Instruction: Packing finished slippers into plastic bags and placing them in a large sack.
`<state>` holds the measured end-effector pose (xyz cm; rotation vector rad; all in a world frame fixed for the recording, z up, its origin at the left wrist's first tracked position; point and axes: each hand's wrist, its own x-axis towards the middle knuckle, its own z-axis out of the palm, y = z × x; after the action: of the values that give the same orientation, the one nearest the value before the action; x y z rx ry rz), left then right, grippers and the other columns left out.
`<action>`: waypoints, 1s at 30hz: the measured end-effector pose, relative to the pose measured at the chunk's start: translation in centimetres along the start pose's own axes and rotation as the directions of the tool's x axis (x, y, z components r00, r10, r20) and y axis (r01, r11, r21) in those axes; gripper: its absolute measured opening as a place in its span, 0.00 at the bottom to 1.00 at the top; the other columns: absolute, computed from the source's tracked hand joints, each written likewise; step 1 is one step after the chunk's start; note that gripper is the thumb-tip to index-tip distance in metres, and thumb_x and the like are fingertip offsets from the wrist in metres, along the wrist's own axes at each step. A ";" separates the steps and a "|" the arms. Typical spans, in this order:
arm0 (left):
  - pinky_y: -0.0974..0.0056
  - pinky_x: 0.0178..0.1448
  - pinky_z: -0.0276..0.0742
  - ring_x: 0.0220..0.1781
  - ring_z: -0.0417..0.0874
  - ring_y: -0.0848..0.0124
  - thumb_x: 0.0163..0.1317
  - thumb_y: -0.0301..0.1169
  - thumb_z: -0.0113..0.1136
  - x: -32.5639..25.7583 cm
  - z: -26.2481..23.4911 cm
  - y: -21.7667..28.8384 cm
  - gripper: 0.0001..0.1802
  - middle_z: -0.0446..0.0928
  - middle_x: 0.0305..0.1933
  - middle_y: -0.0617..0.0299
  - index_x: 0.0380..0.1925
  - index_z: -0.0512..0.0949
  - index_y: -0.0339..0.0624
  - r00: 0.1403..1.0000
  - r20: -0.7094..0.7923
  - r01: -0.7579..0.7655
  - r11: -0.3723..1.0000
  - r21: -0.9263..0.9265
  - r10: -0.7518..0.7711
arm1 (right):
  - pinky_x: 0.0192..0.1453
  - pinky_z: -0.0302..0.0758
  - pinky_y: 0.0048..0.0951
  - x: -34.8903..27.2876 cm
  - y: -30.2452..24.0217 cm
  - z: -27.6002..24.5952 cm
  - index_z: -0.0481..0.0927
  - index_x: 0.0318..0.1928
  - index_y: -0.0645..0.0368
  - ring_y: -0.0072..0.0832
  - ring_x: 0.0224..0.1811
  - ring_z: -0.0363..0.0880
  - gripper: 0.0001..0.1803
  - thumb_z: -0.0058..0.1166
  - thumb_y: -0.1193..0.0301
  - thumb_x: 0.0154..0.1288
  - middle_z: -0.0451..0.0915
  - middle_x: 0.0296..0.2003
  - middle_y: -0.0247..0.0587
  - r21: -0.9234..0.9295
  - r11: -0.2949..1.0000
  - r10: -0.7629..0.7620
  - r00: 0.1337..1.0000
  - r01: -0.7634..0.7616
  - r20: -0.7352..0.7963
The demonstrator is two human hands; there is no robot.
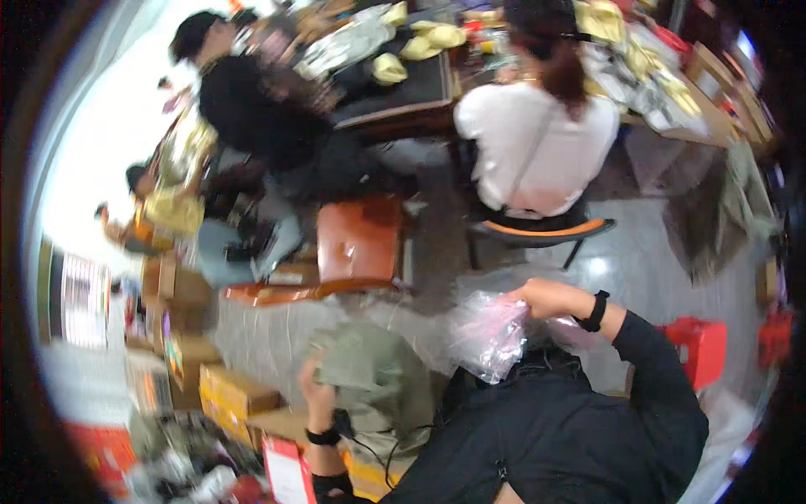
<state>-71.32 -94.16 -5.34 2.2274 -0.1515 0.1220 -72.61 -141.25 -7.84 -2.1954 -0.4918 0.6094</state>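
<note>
My right hand (pixel 547 299) is closed on a crinkled clear plastic bag (pixel 489 332) with pinkish contents, held up in front of my body. Some of the clear film also shows below the wrist. At the left edge of a bulky grey-green sack (pixel 374 370) is my left hand (pixel 317 391), its fingers closed against the cloth and slightly blurred. A dark cord (pixel 382 454) hangs beside the left wrist. What the sack holds is hidden.
A brown chair (pixel 359 244) stands ahead, and a person in white (pixel 537 147) sits on another. Others work at tables piled with yellow and grey items. Cardboard boxes (pixel 235 393) stack up on the left. A red plastic container (pixel 698 351) is by my right elbow.
</note>
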 end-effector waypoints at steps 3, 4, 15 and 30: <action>0.59 0.45 0.72 0.41 0.78 0.56 0.43 0.28 0.60 -0.5 8.6 0.4 0.15 0.77 0.38 0.50 0.35 0.76 0.38 0.867 0.489 -0.258 0.925 0.281 0.093 | 0.36 0.71 0.43 -5.8 3.3 0.8 0.75 0.46 0.51 0.52 0.34 0.74 0.26 0.46 0.83 0.41 0.77 0.30 0.54 0.000 1.000 0.013 0.998 -0.013 -0.064; 0.58 0.45 0.72 0.42 0.77 0.53 0.42 0.30 0.61 -1.1 11.5 1.2 0.16 0.77 0.38 0.50 0.35 0.76 0.38 0.816 0.573 -0.262 0.933 0.247 0.078 | 0.36 0.71 0.44 -8.4 4.5 1.2 0.75 0.44 0.53 0.52 0.34 0.75 0.24 0.46 0.82 0.42 0.77 0.30 0.55 -0.036 0.997 0.062 0.993 -0.066 -0.103; 0.56 0.49 0.70 0.46 0.74 0.49 0.44 0.30 0.59 -5.2 44.4 15.7 0.20 0.75 0.41 0.46 0.40 0.73 0.37 0.227 0.940 -0.505 0.856 -0.109 0.254 | 0.37 0.71 0.41 -37.6 19.1 2.2 0.74 0.47 0.54 0.50 0.34 0.75 0.26 0.49 0.79 0.41 0.77 0.31 0.55 0.346 0.832 0.554 0.626 -0.433 -0.549; 0.56 0.46 0.70 0.44 0.73 0.49 0.44 0.29 0.57 -8.3 76.8 37.8 0.17 0.74 0.38 0.46 0.37 0.72 0.35 0.088 0.861 -0.511 0.764 -0.393 0.501 | 0.37 0.72 0.36 -64.1 30.7 -6.1 0.77 0.38 0.59 0.45 0.33 0.78 0.15 0.47 0.82 0.46 0.77 0.31 0.53 0.548 0.630 0.715 0.135 -0.550 -0.686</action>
<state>-82.55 -177.26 -24.12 1.8097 -1.6374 -0.9025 -116.54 -197.35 -11.27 -2.1089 1.1293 -0.1908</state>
